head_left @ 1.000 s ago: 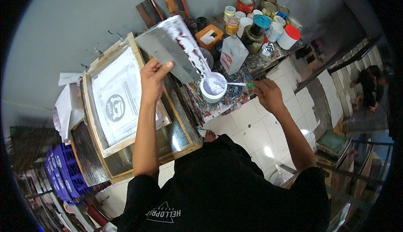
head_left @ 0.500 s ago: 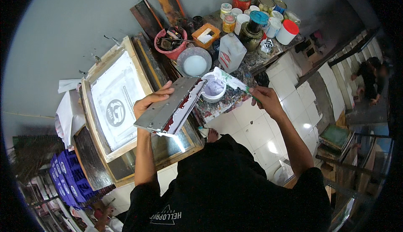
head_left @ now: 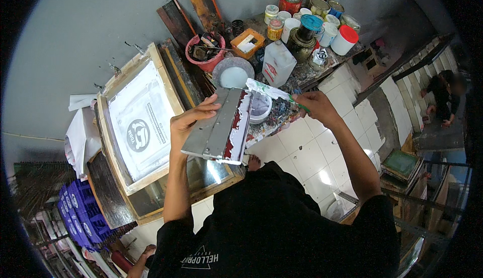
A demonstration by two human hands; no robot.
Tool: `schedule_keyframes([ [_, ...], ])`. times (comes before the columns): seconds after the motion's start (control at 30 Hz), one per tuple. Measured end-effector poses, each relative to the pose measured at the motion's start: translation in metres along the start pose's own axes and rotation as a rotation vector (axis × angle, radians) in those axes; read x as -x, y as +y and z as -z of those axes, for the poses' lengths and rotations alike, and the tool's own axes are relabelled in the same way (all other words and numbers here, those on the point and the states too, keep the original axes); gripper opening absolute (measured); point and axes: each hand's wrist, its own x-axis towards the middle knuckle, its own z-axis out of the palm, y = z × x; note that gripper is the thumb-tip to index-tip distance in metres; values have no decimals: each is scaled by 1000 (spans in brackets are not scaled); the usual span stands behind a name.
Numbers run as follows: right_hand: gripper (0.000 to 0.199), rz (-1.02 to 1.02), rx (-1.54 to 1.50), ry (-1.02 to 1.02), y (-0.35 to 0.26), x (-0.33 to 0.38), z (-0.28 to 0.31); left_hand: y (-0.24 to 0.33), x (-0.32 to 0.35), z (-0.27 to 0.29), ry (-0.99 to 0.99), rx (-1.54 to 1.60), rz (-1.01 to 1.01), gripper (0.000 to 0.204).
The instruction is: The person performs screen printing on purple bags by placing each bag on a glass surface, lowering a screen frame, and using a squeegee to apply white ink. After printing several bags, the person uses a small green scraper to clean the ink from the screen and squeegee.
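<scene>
My left hand (head_left: pixel 193 118) grips a grey metal-handled squeegee (head_left: pixel 214 129), tilted, with its dark red blade toward the right. Thick white ink coats much of the blade. In my right hand (head_left: pixel 318 108) is a spatula (head_left: pixel 270 91) with a green handle, its flat end smeared with white ink and touching or very near the far end of the blade. Just behind the blade stands an open white tub (head_left: pixel 262 117) of pale ink, partly hidden by the squeegee. Left of my left hand, a wood-framed printing screen (head_left: pixel 168 82) carries a round dark design.
A grey bowl (head_left: pixel 218 72), a pink bucket of tools (head_left: pixel 201 67), an orange tray (head_left: pixel 256 51) and a white jug (head_left: pixel 279 64) crowd the stained bench. Several paint cans and jars stand at the back. Purple printed pieces (head_left: pixel 83 212) hang at lower left. Another person (head_left: pixel 443 97) is far right.
The squeegee has turned more upright and shifted slightly right with my left hand. My right hand has moved slightly left and up, bringing the spatula to the blade's far end.
</scene>
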Motion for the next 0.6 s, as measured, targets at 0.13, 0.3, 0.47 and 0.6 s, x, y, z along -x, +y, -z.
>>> schedule_keyframes([
  [0.13,48,-4,-195,-53,4,5,2,2,3,-5,282,95,235,20],
  [0.3,33,110,-453,-12,0,20,-4,-13,-17,1,570,412,359,33],
  [0.47,30,117,-447,45,21,31,-31,-8,-18,-8,659,526,381,39],
  [0.6,33,83,-308,76,22,37,-37,-4,-13,-14,697,534,389,31],
])
